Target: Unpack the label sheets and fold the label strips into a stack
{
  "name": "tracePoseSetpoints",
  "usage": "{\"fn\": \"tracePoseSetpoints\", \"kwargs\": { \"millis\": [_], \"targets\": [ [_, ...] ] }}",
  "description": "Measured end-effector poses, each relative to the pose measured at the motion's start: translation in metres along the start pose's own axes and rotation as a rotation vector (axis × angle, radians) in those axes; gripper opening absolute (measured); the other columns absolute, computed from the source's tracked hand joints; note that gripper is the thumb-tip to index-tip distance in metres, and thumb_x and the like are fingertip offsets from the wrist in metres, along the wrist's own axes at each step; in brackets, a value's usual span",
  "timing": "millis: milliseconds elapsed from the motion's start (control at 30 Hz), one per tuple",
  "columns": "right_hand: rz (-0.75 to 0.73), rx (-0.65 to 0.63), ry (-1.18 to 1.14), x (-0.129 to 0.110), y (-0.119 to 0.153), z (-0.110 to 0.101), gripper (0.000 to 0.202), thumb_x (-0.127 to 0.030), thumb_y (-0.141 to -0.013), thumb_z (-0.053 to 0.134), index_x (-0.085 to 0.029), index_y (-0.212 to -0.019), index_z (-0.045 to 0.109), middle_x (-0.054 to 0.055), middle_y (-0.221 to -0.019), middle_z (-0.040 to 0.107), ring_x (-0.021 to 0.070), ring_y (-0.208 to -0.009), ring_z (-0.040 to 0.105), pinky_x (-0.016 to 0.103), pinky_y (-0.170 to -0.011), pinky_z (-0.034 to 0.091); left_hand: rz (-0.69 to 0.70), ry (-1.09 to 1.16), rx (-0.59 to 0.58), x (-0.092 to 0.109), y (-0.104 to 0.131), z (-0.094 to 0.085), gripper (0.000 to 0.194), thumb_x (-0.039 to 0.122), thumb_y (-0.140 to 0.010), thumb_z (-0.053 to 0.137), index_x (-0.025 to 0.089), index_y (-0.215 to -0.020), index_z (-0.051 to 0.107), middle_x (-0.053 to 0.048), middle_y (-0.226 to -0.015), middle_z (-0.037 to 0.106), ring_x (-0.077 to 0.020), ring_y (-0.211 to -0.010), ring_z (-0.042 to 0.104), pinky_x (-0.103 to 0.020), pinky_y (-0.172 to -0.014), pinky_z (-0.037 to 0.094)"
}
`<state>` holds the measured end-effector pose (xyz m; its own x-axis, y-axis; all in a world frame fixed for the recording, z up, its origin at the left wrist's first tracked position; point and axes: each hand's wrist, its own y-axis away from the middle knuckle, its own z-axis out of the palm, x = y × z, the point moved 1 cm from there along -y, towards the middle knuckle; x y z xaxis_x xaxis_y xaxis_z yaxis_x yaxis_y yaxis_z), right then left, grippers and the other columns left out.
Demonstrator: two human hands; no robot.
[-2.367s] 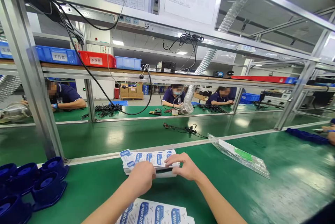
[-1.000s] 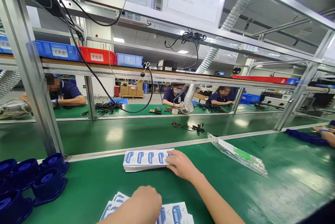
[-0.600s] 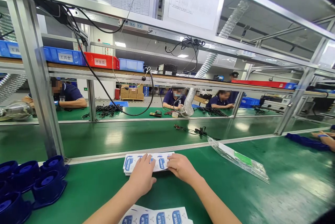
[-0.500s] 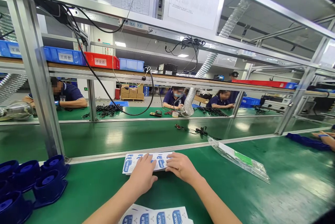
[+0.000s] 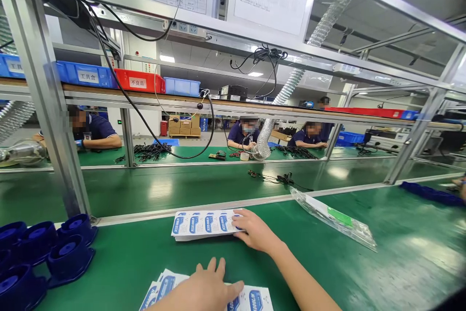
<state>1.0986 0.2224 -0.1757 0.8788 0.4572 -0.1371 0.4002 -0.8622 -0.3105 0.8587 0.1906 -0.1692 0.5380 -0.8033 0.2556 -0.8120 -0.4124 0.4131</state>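
Observation:
A neat stack of white sheets with blue printed labels (image 5: 204, 223) lies on the green work surface. My right hand (image 5: 255, 229) holds the right end of this stack, fingers on top and thumb at the near side. Closer to me, a looser pile of similar printed sheets (image 5: 257, 298) is fanned out at the bottom edge. Over that pile is my left hand (image 5: 209, 284), its fingers spread and pointing away from me; whether the palm touches the sheets cannot be seen.
Dark blue round plastic parts (image 5: 67, 257) stand at the left. A clear bag with a green label (image 5: 338, 219) lies to the right. Behind are a metal frame post (image 5: 54, 107), a cable bundle (image 5: 282, 179) on the belt, and several people seated across.
My left hand has let go of the far stack and moved back toward me, over the near pile. My right hand stays at the stack's right end. The view has shifted slightly.

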Motion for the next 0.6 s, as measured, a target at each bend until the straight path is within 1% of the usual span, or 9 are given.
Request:
{"fn": "tracePoseSetpoints", "kwargs": {
  "millis": [67,100,167,267,333,367,467,500,600],
  "targets": [
    [-0.060,0.016,0.058,-0.004,-0.001,0.001,0.015,-0.015,-0.094,0.067,-0.022,-0.102,0.078,0.009,-0.122,0.080,0.0341,-0.134,0.064,0.058,-0.120,0.047,-0.026,0.049,-0.019,0.003,-0.013,0.010,0.100,0.050,-0.080,0.084,0.042,-0.165,0.032,-0.025,-0.176,0.020,-0.0587,-0.159,0.021,-0.092,-0.111,0.024],
    [-0.079,0.026,0.074,-0.005,-0.002,0.002,0.016,-0.015,-0.094,0.064,-0.022,-0.099,0.077,0.009,-0.119,0.080,0.0326,-0.128,0.068,0.055,-0.117,0.051,-0.033,0.053,-0.042,0.006,-0.017,0.013,0.096,0.053,-0.083,0.080,0.042,-0.166,0.031,-0.027,-0.176,0.021,-0.0588,-0.158,0.022,-0.092,-0.113,0.020],
    [-0.112,0.059,0.095,-0.004,-0.002,0.003,0.017,-0.014,-0.095,0.061,-0.022,-0.095,0.076,0.010,-0.113,0.081,0.0308,-0.117,0.072,0.051,-0.108,0.057,-0.024,0.050,-0.088,0.016,-0.018,0.013,0.076,0.054,-0.097,0.062,0.040,-0.166,0.033,-0.029,-0.172,0.030,-0.0559,-0.157,0.029,-0.089,-0.117,0.017],
    [-0.165,0.151,0.093,0.000,-0.002,0.001,0.022,-0.014,-0.096,0.057,-0.022,-0.088,0.076,0.009,-0.098,0.083,0.0299,-0.105,0.076,0.048,-0.097,0.060,-0.007,0.045,-0.120,0.029,-0.004,0.002,0.066,0.051,-0.104,0.045,0.034,-0.167,0.031,-0.031,-0.169,0.037,-0.0516,-0.158,0.031,-0.083,-0.122,0.018],
    [-0.192,0.214,0.015,-0.002,0.000,-0.004,0.024,-0.017,-0.097,0.058,-0.023,-0.083,0.076,0.007,-0.088,0.082,0.0274,-0.098,0.077,0.044,-0.092,0.060,0.015,0.028,-0.002,0.031,0.009,-0.008,0.068,0.049,-0.104,0.047,0.033,-0.169,0.029,-0.028,-0.171,0.035,-0.0499,-0.160,0.028,-0.081,-0.125,0.017],
    [-0.200,0.224,-0.051,-0.005,0.001,-0.007,0.024,-0.019,-0.098,0.059,-0.023,-0.082,0.077,0.006,-0.085,0.082,0.0255,-0.094,0.077,0.040,-0.089,0.060,0.016,0.015,0.109,0.029,0.015,-0.013,0.076,0.050,-0.101,0.056,0.033,-0.169,0.027,-0.026,-0.172,0.035,-0.0500,-0.161,0.027,-0.080,-0.126,0.018],
    [-0.185,0.144,-0.275,-0.021,0.006,-0.017,0.022,-0.028,-0.098,0.068,-0.024,-0.080,0.079,0.004,-0.082,0.081,0.0209,-0.083,0.077,0.033,-0.081,0.060,-0.078,-0.039,0.431,0.017,0.020,-0.022,0.107,0.050,-0.078,0.089,0.034,-0.168,0.033,-0.020,-0.164,0.050,-0.0501,-0.155,0.037,-0.076,-0.128,0.024],
    [-0.173,0.075,-0.358,-0.026,0.007,-0.018,0.020,-0.032,-0.096,0.072,-0.024,-0.080,0.081,0.003,-0.083,0.081,0.0202,-0.081,0.077,0.032,-0.079,0.060,-0.122,-0.063,0.474,0.012,0.017,-0.022,0.102,0.045,-0.075,0.092,0.033,-0.163,0.043,-0.019,-0.156,0.059,-0.0491,-0.150,0.044,-0.075,-0.127,0.027],
    [-0.134,-0.129,-0.651,-0.033,0.008,-0.019,0.018,-0.042,-0.087,0.084,-0.024,-0.085,0.085,0.004,-0.088,0.083,0.0218,-0.081,0.079,0.030,-0.077,0.061,-0.142,-0.110,0.435,-0.001,-0.004,-0.009,0.036,0.022,-0.089,0.076,0.023,-0.125,0.079,-0.020,-0.118,0.079,-0.0417,-0.117,0.070,-0.068,-0.111,0.048]
  ]
}}
